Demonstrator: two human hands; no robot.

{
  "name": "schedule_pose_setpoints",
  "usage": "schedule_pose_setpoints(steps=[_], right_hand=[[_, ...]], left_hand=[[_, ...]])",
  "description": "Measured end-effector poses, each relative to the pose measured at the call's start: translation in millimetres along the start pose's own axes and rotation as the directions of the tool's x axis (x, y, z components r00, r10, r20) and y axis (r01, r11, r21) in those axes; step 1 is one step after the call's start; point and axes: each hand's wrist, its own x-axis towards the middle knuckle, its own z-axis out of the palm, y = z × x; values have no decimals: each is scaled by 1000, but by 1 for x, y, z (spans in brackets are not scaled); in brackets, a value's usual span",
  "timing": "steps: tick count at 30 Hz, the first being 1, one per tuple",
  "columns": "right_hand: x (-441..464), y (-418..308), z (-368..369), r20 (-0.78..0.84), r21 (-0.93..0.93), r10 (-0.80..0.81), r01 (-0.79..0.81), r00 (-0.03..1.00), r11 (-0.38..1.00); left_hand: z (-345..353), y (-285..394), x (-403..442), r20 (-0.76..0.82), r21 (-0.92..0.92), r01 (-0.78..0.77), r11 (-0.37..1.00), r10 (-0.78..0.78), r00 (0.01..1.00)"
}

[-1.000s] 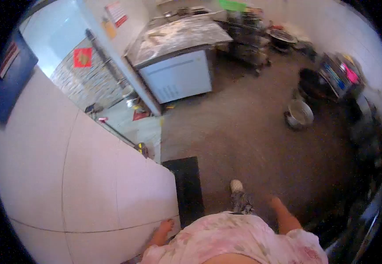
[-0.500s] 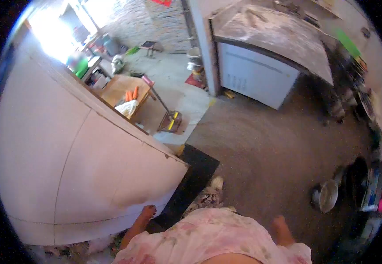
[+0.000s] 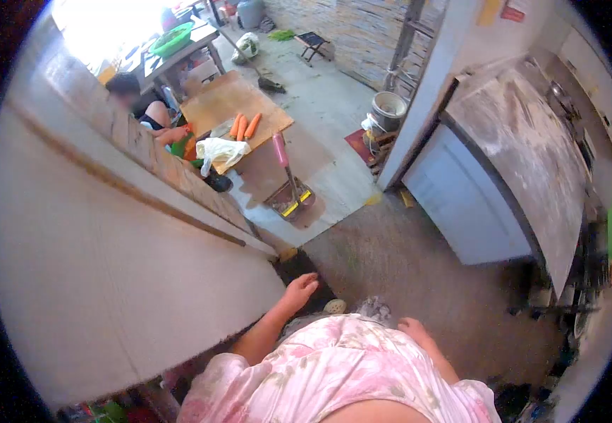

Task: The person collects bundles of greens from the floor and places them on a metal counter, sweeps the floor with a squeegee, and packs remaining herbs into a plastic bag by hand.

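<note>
My left hand (image 3: 300, 290) hangs in front of the pale wall edge, above the dark mat, its fingers loosely bent and a little apart, holding nothing. Low beside the pink floral clothing (image 3: 334, 352) is my right hand (image 3: 412, 328), small in view, with relaxed fingers and no object in it. Between them one light shoe (image 3: 334, 306) shows on the floor. Neither hand touches any object.
Through the doorway, carrots (image 3: 242, 127) and a white bag (image 3: 220, 151) lie on a wooden table (image 3: 271, 113). Another person (image 3: 156, 113) sits behind it. A dustpan (image 3: 292, 201) and a bucket (image 3: 388, 109) stand on the floor. A floury counter (image 3: 517, 141) is right.
The view has turned left toward the doorway, bringing the table and the seated person into sight. The counter has shifted right, and the pots have left view. My left hand has risen.
</note>
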Motion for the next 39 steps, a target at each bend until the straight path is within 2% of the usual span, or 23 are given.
schedule_pose_setpoints(steps=[3, 4, 6, 7, 9, 11, 13, 14, 16, 17, 19, 21, 25, 28, 30, 32, 33, 34, 36, 39], right_hand=[[52, 2, -51, 136, -65, 149, -141, 979, 988], [77, 13, -65, 135, -86, 138, -127, 981, 988], [116, 38, -96, 147, -128, 125, -106, 981, 986], [138, 34, -116, 189, -183, 147, -112, 971, 977], [194, 13, -169, 257, -294, 179, -99, 950, 951], [255, 0, -193, 252, -347, 86, 7, 964, 938], [317, -71, -245, 250, -367, 2, 93, 968, 925], [351, -102, -260, 274, -423, -71, 186, 959, 887], [412, -173, -288, 308, -501, -205, 342, 929, 795], [436, -214, -296, 315, -523, -269, 404, 910, 750], [470, -316, -318, 402, -495, -344, 517, 849, 699], [545, -365, -301, 436, -531, -438, 618, 786, 580], [609, -504, -297, 439, -444, -555, 708, 707, 549], [656, -564, -318, 445, -408, -601, 748, 664, 523], [692, -575, -341, 469, -399, -594, 757, 653, 517], [740, -558, -367, 445, -417, -479, 648, 757, 637], [757, -548, -381, 429, -445, -459, 624, 778, 642], [771, -539, -395, 412, -471, -439, 599, 799, 648], [793, -531, -425, 373, -534, -252, 429, 893, 729], [828, -494, -450, 309, -427, -225, 346, 924, 835]], left_hand=[[1, 50, 64, -61, -168, -43, 985, 33, 998], [1, 61, 84, -123, -246, -65, 967, 35, 992], [-6, 97, 108, -327, -213, -140, 967, 65, 943], [-11, 119, 116, -423, -185, -175, 967, 83, 902], [-27, 157, 133, -704, -64, -256, 965, 138, 697], [-57, 164, 161, -850, 33, -266, 963, 167, 500], [-85, 190, 192, -892, 63, -189, 980, 140, 430], [-95, 202, 203, -910, 67, -146, 987, 121, 397], [-109, 223, 227, -925, -8, -208, 978, 72, 374], [-116, 234, 238, -930, -44, -243, 969, 49, 364], [-125, 261, 259, -939, -45, -211, 976, 30, 342], [-140, 277, 284, -946, -57, -198, 979, 11, 324], [-188, 298, 348, -946, -73, -209, 975, -2, 324], [-244, 304, 420, -932, -166, -318, 934, -43, 360], [-266, 321, 468, -920, -275, -393, 877, -121, 373], [-284, 348, 516, -886, -345, -412, 843, -148, 439], [-294, 358, 535, -867, -377, -411, 830, -159, 473], [-302, 369, 555, -866, -359, -401, 843, -140, 480], [-322, 389, 599, -843, -370, -392, 842, -127, 522], [-352, 397, 666, -817, -378, -388, 841, -106, 566]])
